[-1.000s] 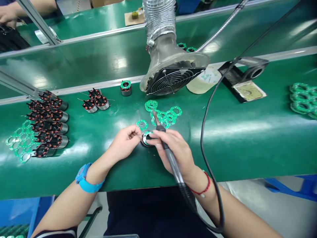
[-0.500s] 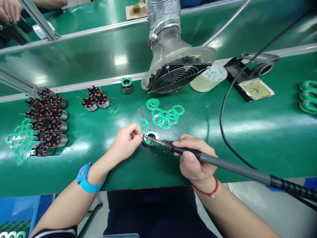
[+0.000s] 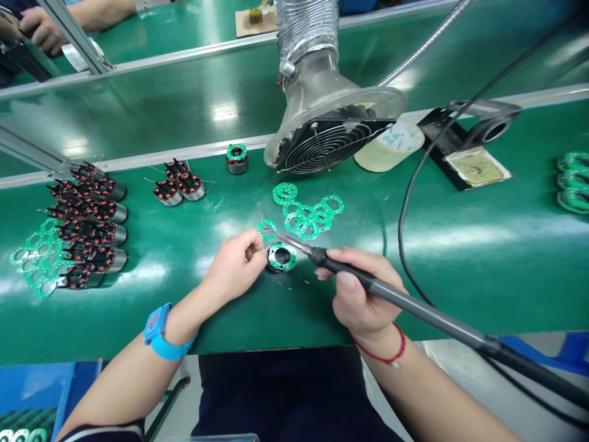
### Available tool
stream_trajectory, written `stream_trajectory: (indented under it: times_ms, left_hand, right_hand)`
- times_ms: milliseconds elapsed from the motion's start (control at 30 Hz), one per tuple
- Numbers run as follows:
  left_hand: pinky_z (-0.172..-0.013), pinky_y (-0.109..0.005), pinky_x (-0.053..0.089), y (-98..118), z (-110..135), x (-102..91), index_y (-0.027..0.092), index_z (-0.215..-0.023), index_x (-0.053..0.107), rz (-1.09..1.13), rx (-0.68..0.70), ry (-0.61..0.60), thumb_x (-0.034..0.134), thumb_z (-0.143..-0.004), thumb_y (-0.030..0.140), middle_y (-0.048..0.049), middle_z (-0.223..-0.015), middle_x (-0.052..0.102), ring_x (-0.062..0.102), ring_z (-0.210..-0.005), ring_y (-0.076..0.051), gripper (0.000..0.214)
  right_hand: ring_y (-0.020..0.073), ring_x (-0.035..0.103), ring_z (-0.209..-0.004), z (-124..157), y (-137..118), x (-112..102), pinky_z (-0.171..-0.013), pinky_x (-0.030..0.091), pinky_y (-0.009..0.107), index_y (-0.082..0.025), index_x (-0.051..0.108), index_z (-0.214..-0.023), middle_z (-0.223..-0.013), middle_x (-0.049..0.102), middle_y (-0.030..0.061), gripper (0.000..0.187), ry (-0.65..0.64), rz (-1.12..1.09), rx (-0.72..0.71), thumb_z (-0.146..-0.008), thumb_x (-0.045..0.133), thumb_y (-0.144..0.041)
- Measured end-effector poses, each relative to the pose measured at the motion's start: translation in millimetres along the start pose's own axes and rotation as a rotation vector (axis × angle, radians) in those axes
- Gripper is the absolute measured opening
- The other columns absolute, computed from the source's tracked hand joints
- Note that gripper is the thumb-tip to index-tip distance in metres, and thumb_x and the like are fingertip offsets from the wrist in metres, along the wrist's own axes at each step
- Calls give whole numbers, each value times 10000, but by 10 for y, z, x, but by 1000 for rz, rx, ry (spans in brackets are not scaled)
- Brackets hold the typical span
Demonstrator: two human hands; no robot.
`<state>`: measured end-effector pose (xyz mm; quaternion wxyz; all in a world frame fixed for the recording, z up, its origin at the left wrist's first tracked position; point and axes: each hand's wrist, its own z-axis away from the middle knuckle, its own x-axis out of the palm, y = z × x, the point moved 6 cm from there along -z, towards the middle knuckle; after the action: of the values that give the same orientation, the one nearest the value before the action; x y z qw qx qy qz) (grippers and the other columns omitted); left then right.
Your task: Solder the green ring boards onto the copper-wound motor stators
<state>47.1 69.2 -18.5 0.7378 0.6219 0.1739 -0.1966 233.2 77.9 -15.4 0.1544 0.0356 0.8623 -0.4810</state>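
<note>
A motor stator topped with a green ring circuit board [image 3: 290, 259] stands on the bench in front of me. My left hand [image 3: 235, 263] is pinched closed at its left edge; whatever lies between the fingertips is too small to make out. In my right hand [image 3: 365, 291] is a soldering iron [image 3: 414, 307], gripped like a pen. Its tip is above the far edge of the stator, apart from the board. Just behind lies a loose ring board [image 3: 267, 231], and more overlapping ring boards [image 3: 307, 222] are spread to its right.
Several wound stators [image 3: 108, 212] stand in rows at the left beside a sheet of ring boards [image 3: 32, 264]. A fume extractor [image 3: 329, 147] hangs over the bench. Farther right are a tape roll [image 3: 375, 153] and an iron stand [image 3: 448, 156]. The iron's black cable [image 3: 405, 245] loops across. Another person's hand [image 3: 43, 31] shows top left.
The soldering iron's tip has lifted off the board and moved up and slightly away. My left hand has stayed nearly still at the stator's edge.
</note>
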Motion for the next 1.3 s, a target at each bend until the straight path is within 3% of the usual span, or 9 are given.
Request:
stream_trajectory:
  times_ms: [100,200,333,567,633,733,900,1167,1300]
  left_hand:
    - [-524,-222,280,14,0,-4,185,-644,425,-25,26,5,456,-738,106,61,-590,419,356,-537,-82,126]
    - [-531,-225,282,22,-10,-7,185,-640,420,-47,51,6,456,-741,105,62,-586,408,353,-539,-83,134]
    - [-533,-230,288,10,-22,-3,187,-643,408,-49,51,-17,461,-756,116,63,-587,402,355,-539,-86,143]
    - [-597,-262,388,8,58,51,198,-889,495,-153,32,-152,563,-825,354,18,-774,547,499,-658,-130,182]
    - [-607,-272,379,44,81,68,196,-848,504,-286,112,-186,567,-819,277,13,-758,546,497,-667,-140,107]
    - [-646,-279,382,91,71,3,187,-774,515,-359,207,-79,477,-846,140,1,-745,542,499,-699,-145,95]
    - [-682,-257,405,103,34,-51,181,-810,569,-184,255,-6,497,-858,137,-5,-779,576,526,-741,-132,97]
    - [-548,-201,348,-27,-34,-28,169,-733,537,101,25,-45,559,-808,251,39,-651,536,443,-583,-83,114]
    - [-548,-202,342,-68,-53,3,164,-733,526,203,-23,-88,571,-788,279,46,-643,504,420,-569,-75,135]
  right_hand:
    - [221,697,-828,-82,-70,81,-727,567,418,-292,443,-1319,-969,711,46,409,-39,-30,-24,-918,478,-220]
    - [247,625,-1054,-160,-155,276,-898,500,482,-290,393,-1348,-1099,688,61,491,-283,106,-104,-887,487,-148]
    - [261,559,-1113,-149,-156,453,-921,475,507,-264,365,-1356,-1209,617,90,580,-528,185,-166,-816,500,-103]
    - [283,579,-1053,-180,-45,330,-873,502,497,-241,360,-1350,-1188,627,123,587,-337,277,-96,-822,614,-226]
    - [275,587,-1082,-185,-13,298,-905,496,484,-243,358,-1353,-1209,619,113,578,-325,250,-60,-829,601,-222]
    - [256,600,-1073,-180,2,283,-899,508,453,-252,363,-1350,-1217,616,100,555,-317,221,-68,-843,585,-210]
    - [260,599,-1011,-164,-41,319,-811,530,443,-258,361,-1355,-1156,637,105,559,-333,243,-143,-847,593,-221]
    - [250,515,-1189,-80,-295,413,-931,441,465,-261,291,-1400,-1226,628,76,625,-427,252,-402,-839,533,-129]
    - [242,545,-1138,-83,-285,395,-893,448,432,-233,390,-1337,-1113,676,76,525,-378,350,-390,-844,533,-125]
